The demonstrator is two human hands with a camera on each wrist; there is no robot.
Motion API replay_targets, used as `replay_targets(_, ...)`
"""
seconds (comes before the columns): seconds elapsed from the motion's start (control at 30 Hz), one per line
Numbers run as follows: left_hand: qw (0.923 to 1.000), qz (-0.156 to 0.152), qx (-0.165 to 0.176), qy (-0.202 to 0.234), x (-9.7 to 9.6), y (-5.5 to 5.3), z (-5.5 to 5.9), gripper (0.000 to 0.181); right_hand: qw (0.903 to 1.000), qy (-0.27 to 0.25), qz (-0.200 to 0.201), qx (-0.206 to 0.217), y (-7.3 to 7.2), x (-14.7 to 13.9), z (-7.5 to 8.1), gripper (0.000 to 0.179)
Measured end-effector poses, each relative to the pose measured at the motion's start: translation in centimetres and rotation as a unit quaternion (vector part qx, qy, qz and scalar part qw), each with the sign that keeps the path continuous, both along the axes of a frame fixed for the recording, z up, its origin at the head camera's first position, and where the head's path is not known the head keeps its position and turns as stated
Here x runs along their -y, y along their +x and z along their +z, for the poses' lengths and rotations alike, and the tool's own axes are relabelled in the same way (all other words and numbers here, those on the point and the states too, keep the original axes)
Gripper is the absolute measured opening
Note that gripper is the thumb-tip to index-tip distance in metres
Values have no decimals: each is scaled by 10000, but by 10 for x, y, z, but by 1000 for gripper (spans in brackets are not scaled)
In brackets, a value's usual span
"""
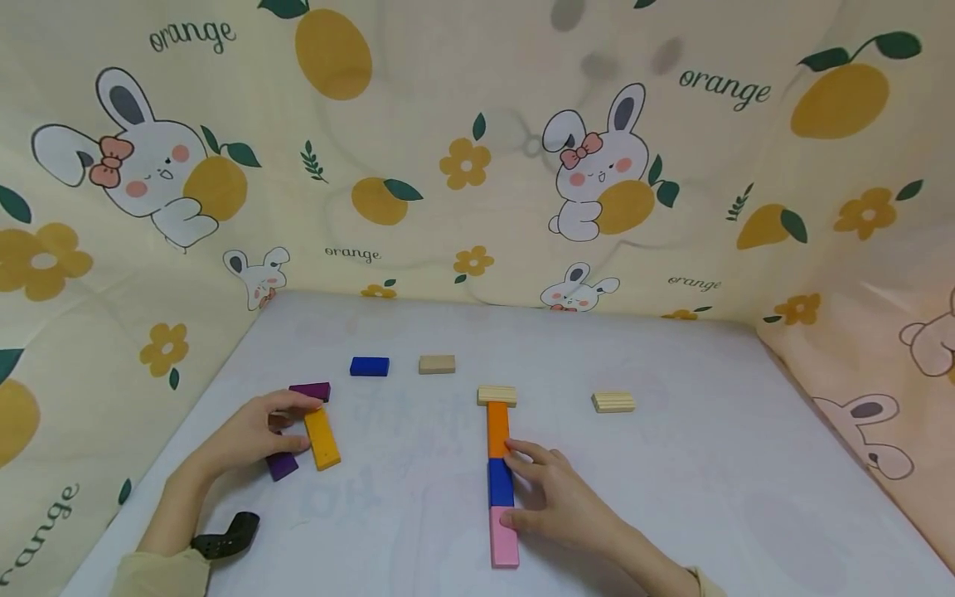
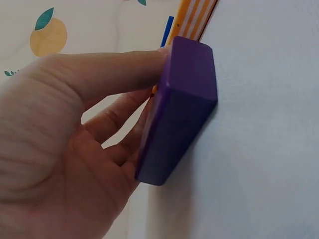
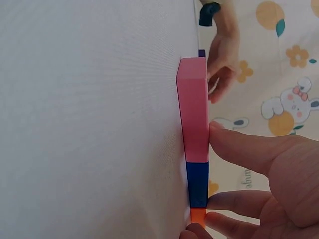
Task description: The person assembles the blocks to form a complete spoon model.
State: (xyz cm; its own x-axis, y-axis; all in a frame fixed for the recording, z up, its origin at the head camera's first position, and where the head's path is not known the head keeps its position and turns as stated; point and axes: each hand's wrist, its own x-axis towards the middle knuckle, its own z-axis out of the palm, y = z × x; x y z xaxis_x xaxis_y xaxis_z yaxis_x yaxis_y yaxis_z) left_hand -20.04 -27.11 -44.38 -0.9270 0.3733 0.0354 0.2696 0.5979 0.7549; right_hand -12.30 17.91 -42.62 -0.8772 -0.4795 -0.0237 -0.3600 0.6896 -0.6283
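Note:
My left hand (image 1: 249,431) pinches a yellow block (image 1: 323,439) between its thumb and fingers. Beneath that hand lies a purple block (image 1: 282,466), large in the left wrist view, and a darker purple block (image 1: 309,391) lies behind the fingers. My right hand (image 1: 559,497) rests along a straight row, its thumb against the pink block (image 1: 504,543) and its fingertips at the orange block (image 1: 497,431). Between those two sits a blue block (image 1: 501,482). A ridged light wooden block (image 1: 496,395) lies crosswise at the row's far end.
A second blue block (image 1: 370,366) and a plain wooden block (image 1: 437,365) lie farther back. Another ridged wooden block (image 1: 613,402) lies to the right. A black band (image 1: 226,536) is at the left wrist. Printed cloth (image 1: 418,124) stands around the white table (image 1: 403,514).

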Motion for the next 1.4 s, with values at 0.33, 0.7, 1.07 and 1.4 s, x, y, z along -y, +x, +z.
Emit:
replay_targets(0.33, 9998, -168, 107, -65, -4, 2, 1, 49, 10000, 36, -9, 58, 0, 0, 0, 74)
replay_targets(0.7, 9998, 129, 68, -159, -4, 0, -3, 43, 9999, 81, -28, 93, -1, 0, 0, 75)
replay_targets(1.07, 9990, 265, 32, -358, -5, -1, -7, 41, 10000, 39, -36, 82, 0, -1, -1, 76)
replay_targets(1.4, 9978, 416, -116, -493, -13, 3, 0, 36, 9998, 72, -61, 146, 0, -1, 1, 76)
